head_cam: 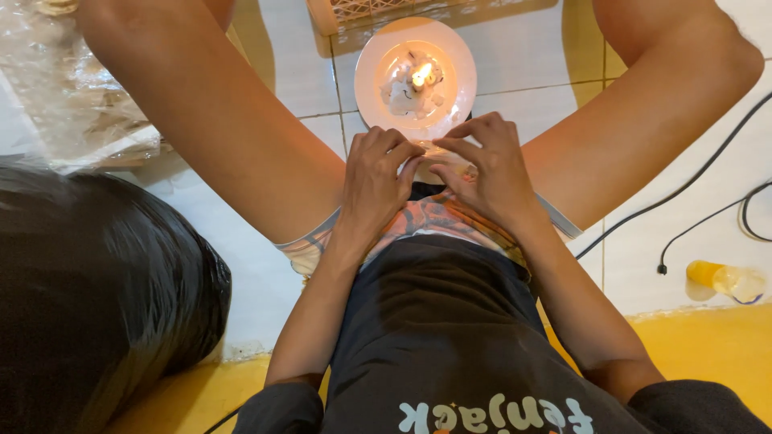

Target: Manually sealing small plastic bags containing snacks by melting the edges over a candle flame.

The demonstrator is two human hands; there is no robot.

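Head view, single frame. You sit on the tiled floor [523,60] with legs spread, both hands meeting at the midline. Your left hand [374,181] and right hand [490,173] are curled, fingertips almost touching each other, pinching a small clear plastic item [430,161] between them. Most of it is hidden under the fingers, so its shape and long axis cannot be told. The grip looks light, fingers bent but not clenched. Both hands sit equally near it.

Just beyond the fingertips, away from your body, stands a white plate [458,80]; its near rim almost touches the pinched item. On the plate a candle stub [414,84] burns with one flame, in a pool of melted wax.

Count: one plate, one lit candle, one pinched item. Beyond the plate, one woven basket [354,12]. Off your left hand, one black bag [96,297] and crumpled clear plastic sheeting [72,88]. Off your right hand, two black cables [691,181] and one yellow-and-clear bottle [724,280] lying on its side.
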